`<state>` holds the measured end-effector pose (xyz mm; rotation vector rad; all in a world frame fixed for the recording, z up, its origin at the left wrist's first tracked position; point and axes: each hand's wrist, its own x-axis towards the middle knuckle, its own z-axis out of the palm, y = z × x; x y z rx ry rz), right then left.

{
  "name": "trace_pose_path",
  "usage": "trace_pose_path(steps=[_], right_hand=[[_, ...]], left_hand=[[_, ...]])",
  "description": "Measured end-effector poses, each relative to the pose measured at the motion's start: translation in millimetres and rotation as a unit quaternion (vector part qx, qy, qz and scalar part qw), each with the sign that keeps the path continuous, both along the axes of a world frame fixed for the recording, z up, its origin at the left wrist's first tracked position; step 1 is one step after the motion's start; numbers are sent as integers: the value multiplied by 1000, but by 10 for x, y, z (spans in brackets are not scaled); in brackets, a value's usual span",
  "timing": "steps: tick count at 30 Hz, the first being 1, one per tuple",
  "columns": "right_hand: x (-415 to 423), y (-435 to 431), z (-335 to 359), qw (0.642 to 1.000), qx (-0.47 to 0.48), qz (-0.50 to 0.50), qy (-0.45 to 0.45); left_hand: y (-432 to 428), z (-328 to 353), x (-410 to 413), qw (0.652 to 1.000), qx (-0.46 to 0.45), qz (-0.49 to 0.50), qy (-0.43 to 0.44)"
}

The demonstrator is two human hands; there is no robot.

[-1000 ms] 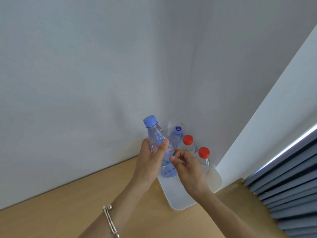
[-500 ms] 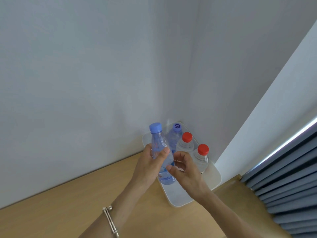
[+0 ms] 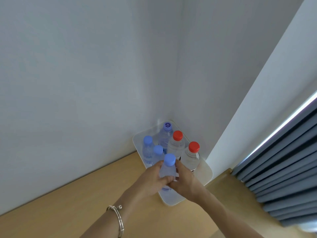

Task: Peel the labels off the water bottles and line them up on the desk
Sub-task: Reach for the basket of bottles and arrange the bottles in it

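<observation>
A blue-capped bottle [image 3: 167, 169], gripped by left hand [image 3: 151, 182] and right hand [image 3: 186, 185].
Tray [image 3: 171, 203] near rim lies just under the hands; desk [image 3: 68, 212] stretches wide leftward.

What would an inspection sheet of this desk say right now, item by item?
Surface: wooden desk with a white tray in the corner.
Job's things: held bottle, blue cap, over the tray's near end. Standing in the tray are three blue-capped bottles and two red-capped bottles.
Clutter: nothing seen.
Grippers: left hand and right hand both grip the held bottle.
Cables: nothing seen.
Surroundings: grey walls; pleated curtain on the right; bracelet on the left wrist.
</observation>
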<state>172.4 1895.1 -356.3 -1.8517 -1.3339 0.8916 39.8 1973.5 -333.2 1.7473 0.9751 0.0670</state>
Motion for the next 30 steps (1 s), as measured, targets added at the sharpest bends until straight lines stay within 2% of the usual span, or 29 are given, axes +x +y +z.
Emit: trace_pose_path(steps=[2,4,6,9,12,15,19,24,27,30], right_hand=[[-35,29,-51,1000,-1,1,-13],[-67,41,-100,999,-28,-13,-15],[-91,40,-141,998,-46,-25,-17],[-99,45,-122,998,-49,-14,-43],[-67,18,-97,995,-74,-4,-62],[-47,-46,-99,993,-89,-14,-76],[-82,-95,-88,987,-83,-8,-137],[-15,-126,-212,973,-113,3,-202],[40,-130,-263,967,-76,23,-242],[141,-54,-354,957,-61,57,-276]], left_hand=[[33,-14,-78,999,-19,-10,-25],[75,-26,-150,999,21,-8,-31],[153,-60,-211,992,120,38,-24],[350,-151,-290,963,253,92,9],[622,-301,-386,942,326,8,79],[865,-438,-427,893,407,-125,147],[968,-404,-399,856,425,-190,225],[860,-474,-634,822,503,-216,154],[668,-492,-819,834,497,-207,125],[494,-391,-964,863,429,-161,211]])
